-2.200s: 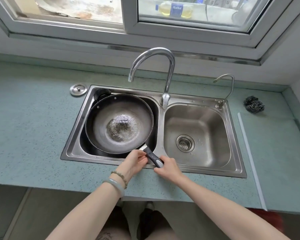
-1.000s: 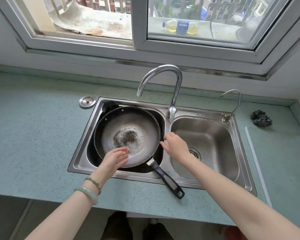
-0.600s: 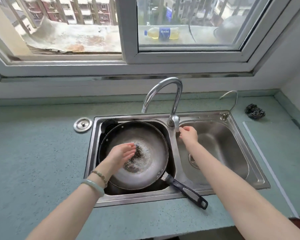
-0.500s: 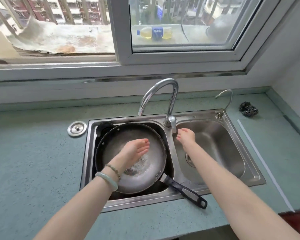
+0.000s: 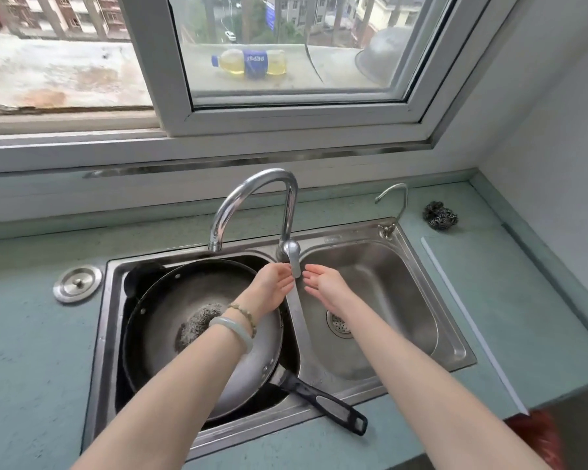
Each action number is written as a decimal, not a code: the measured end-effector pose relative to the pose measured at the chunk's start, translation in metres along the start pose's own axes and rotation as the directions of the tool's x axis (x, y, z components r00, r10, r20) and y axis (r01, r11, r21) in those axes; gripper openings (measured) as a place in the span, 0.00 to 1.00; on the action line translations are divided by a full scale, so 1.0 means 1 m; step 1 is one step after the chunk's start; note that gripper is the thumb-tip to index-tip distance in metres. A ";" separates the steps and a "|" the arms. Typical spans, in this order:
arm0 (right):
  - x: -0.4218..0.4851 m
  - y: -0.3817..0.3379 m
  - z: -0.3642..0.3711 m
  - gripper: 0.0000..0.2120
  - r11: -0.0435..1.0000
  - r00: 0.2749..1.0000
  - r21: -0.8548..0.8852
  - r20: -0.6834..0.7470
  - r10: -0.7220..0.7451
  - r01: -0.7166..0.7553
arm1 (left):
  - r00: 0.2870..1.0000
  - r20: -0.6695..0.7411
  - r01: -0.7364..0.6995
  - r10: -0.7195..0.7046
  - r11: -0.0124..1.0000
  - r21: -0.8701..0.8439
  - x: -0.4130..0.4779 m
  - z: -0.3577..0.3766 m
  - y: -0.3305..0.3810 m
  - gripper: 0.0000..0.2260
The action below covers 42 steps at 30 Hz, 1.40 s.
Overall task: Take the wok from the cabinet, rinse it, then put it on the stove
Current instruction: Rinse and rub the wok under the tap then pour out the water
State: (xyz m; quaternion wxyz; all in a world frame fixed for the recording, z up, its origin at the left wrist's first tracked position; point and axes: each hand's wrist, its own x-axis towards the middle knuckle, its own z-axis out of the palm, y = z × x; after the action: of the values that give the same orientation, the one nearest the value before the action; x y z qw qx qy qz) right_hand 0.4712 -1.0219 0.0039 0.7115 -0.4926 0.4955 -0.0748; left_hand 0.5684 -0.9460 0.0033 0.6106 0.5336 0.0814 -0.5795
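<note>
The dark round metal wok (image 5: 170,300) is lying in the left basin of the stainless steel double sink (image 5: 100,334). Its black handle (image 5: 323,407) is projecting over the sink's front rim, and a grey crusted patch (image 5: 199,318) is showing at its centre.

Half a second ago the left hand (image 5: 274,286) was hovering over the wok's interior; it is now sitting beside the chrome lever (image 5: 294,262) at the foot of the tall curved chrome tap (image 5: 252,184). The right hand (image 5: 323,283) is flanking the same lever from the other side, slightly higher than before. Both hands are holding nothing, with fingers extended and loosely together; whether the fingertips are touching the lever cannot be told. The wok and its handle are lying as they were in the previous frames.

The left wrist is carrying a pale green bangle (image 5: 233,330) and a bead bracelet (image 5: 243,312).

Writing: a plastic bottle of yellow liquid (image 5: 252,64) is lying on its side on the ledge outside the window, its blue label reading "PEPSI" in reversed letters. A stamped mark (image 5: 331,237) on the sink's rear rim is too small to read.

A round metal cap (image 5: 77,283) and a dark wire scourer (image 5: 440,215) are resting on the pale green worktop (image 5: 31,368).
</note>
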 end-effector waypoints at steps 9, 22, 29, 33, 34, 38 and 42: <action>0.008 -0.006 -0.003 0.22 0.998 0.998 0.063 0.065 -0.017 0.013 | 0.999 -0.017 -0.045 0.044 0.995 -0.089 -0.008 0.004 0.002 0.13; 0.013 -0.002 -0.002 0.21 0.965 0.995 -0.255 -0.055 -0.083 0.066 | 0.914 0.084 -0.360 0.398 0.694 0.623 -0.046 -0.002 0.007 0.14; -0.015 0.008 0.009 0.12 0.831 0.901 -0.474 -0.156 -0.404 0.291 | 0.265 0.169 -0.676 0.949 0.058 0.735 -0.132 -0.049 0.054 0.05; -0.032 0.015 0.025 0.10 0.763 0.888 -0.524 -0.025 -0.458 0.379 | 0.332 0.050 -0.513 0.942 0.135 0.848 -0.120 -0.080 0.082 0.18; -0.035 0.016 0.029 0.09 0.749 0.889 -0.535 0.011 -0.458 0.392 | 0.400 0.066 -0.485 0.914 0.150 0.862 -0.116 -0.084 0.086 0.21; -0.046 0.018 0.038 0.10 0.705 0.907 -0.585 0.147 -0.395 0.402 | 0.551 0.173 -0.494 0.816 0.152 0.856 -0.110 -0.086 0.090 0.17; -0.053 0.025 0.036 0.12 0.682 0.926 -0.631 0.190 -0.327 0.370 | 0.513 0.193 -0.517 0.836 0.122 0.847 -0.109 -0.083 0.092 0.12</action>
State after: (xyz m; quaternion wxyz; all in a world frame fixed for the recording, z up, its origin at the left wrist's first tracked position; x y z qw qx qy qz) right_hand 0.4629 -0.9551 0.0190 0.4804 -0.7975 0.3647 -0.0153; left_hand 0.6499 -0.8383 0.0984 0.4480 0.8137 -0.3595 -0.0885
